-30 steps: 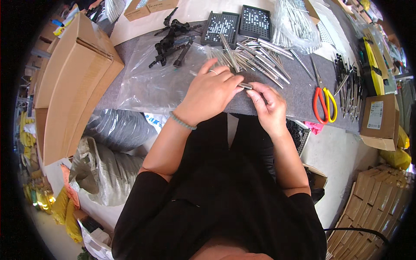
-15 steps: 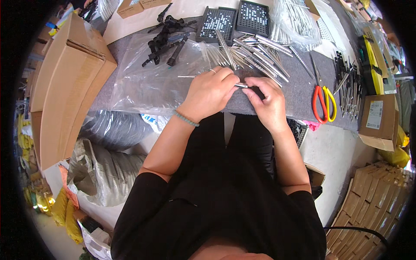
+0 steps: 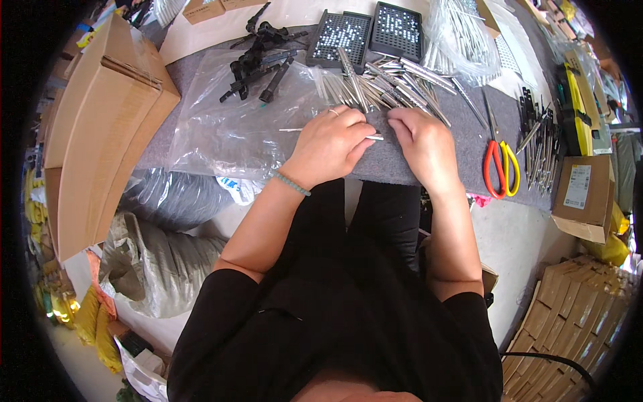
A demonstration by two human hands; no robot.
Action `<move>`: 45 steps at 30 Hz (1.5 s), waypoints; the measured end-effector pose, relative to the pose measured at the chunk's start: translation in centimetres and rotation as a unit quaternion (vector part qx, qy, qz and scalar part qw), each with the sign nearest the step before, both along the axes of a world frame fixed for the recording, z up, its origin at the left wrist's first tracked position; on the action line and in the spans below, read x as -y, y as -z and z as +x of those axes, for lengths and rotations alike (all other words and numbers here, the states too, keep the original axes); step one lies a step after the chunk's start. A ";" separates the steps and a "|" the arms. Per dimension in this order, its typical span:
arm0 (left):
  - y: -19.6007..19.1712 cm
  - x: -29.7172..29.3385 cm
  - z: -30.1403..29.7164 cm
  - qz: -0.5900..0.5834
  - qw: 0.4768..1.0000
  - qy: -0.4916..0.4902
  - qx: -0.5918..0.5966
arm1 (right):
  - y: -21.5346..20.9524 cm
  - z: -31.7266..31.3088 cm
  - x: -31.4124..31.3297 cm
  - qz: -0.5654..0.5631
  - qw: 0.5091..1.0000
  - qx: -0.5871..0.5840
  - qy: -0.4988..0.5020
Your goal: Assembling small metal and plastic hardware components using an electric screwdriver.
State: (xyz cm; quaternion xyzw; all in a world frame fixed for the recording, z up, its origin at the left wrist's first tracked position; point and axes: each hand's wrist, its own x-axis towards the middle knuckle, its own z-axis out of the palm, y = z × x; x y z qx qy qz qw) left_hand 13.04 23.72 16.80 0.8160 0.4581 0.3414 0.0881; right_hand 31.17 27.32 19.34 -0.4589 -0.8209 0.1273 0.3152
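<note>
My left hand is closed over a thin metal rod. The rod's ends stick out on both sides of the fist. My right hand lies beside it on the grey felt mat. Its fingers are curled down at the near edge of a pile of metal rods, and the fingertips are hidden. A clear plastic bag lies flat under and to the left of my left hand. Both forearms come in from the lower edge over my black clothing.
Two black perforated trays stand behind the rods. Black plastic parts lie at the back left and red-and-yellow scissors with several small tools at the right. A large cardboard box stands left, a small box right, and bags below the table's edge.
My right hand has let go of the small piece both hands held together and moved up to the rod pile. My left hand has shifted slightly forward with the rod.
</note>
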 end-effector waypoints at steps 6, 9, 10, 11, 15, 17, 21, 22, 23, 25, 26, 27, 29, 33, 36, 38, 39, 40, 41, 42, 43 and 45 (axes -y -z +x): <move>0.1 -0.2 0.0 0.013 1.000 -0.004 0.015 | 0.1 -0.6 -1.9 0.033 0.989 0.141 0.034; 0.1 -0.3 0.1 0.016 1.000 -0.006 0.012 | 0.8 -1.6 -2.4 0.031 0.991 0.129 0.011; 0.1 -0.3 0.1 0.021 1.000 -0.007 0.009 | 0.7 -2.0 -2.4 0.040 0.988 0.151 0.019; 0.2 -0.4 0.1 0.020 1.000 -0.006 0.010 | 0.7 -2.2 -2.6 0.040 0.987 0.151 0.020; 0.3 -0.3 0.1 0.018 1.000 -0.005 0.013 | -0.1 -2.0 -3.0 0.012 0.978 0.207 0.028; 0.3 -0.3 0.1 0.014 1.000 -0.006 0.016 | -0.4 -0.9 -2.7 -0.010 0.978 0.206 0.030; 0.1 -0.1 -0.1 0.007 1.000 -0.011 0.013 | -0.7 2.2 0.4 -0.061 0.992 0.106 0.018; 0.0 -0.1 -0.1 0.002 1.000 -0.009 0.007 | -0.5 2.7 1.1 -0.047 0.993 0.105 0.006; 0.0 -0.1 -0.1 0.001 1.000 -0.009 0.009 | -0.5 3.1 1.6 -0.034 0.994 0.103 -0.006; 0.1 -0.1 0.0 0.003 1.000 -0.011 0.004 | -0.4 3.5 2.0 -0.029 0.991 0.132 -0.013; 0.1 -0.1 -0.1 0.002 1.000 -0.010 0.004 | -0.4 3.4 2.1 -0.022 0.990 0.137 -0.010; 0.2 -0.2 0.0 0.007 1.000 -0.008 0.006 | -0.4 3.5 2.2 -0.014 0.990 0.144 -0.007; 0.2 -0.2 -0.1 0.011 1.000 -0.006 0.008 | -0.5 3.5 2.3 -0.018 0.989 0.146 -0.004; 0.1 -0.2 0.0 0.001 1.000 -0.004 0.006 | -0.4 3.4 1.9 -0.013 0.991 0.135 -0.014; -0.1 -0.1 0.0 0.001 1.000 -0.001 0.008 | -0.1 2.7 1.2 -0.002 0.994 0.102 -0.044; 0.0 -0.2 0.0 0.000 1.000 0.000 0.008 | 0.4 2.0 0.9 -0.003 0.995 0.085 -0.057; 0.1 -0.3 0.0 0.007 1.000 0.001 0.006 | 0.6 1.5 0.9 -0.003 0.995 0.066 -0.072; 0.2 -0.3 0.0 0.014 1.000 0.001 0.004 | 0.4 1.2 0.9 -0.019 0.996 0.057 -0.068; 0.2 -0.3 0.0 0.014 1.000 0.001 0.005 | 0.3 1.0 0.9 -0.020 0.996 0.057 -0.068; 0.1 -0.2 0.0 0.013 1.000 -0.001 0.002 | 0.1 0.9 0.9 -0.034 0.996 0.046 -0.061; 0.0 -0.1 0.0 0.013 1.000 -0.004 -0.001 | 0.0 0.8 0.9 -0.049 0.997 0.036 -0.055; 0.1 -0.2 -0.1 0.014 1.000 -0.004 0.001 | 0.6 0.6 0.7 -0.030 0.997 0.031 -0.067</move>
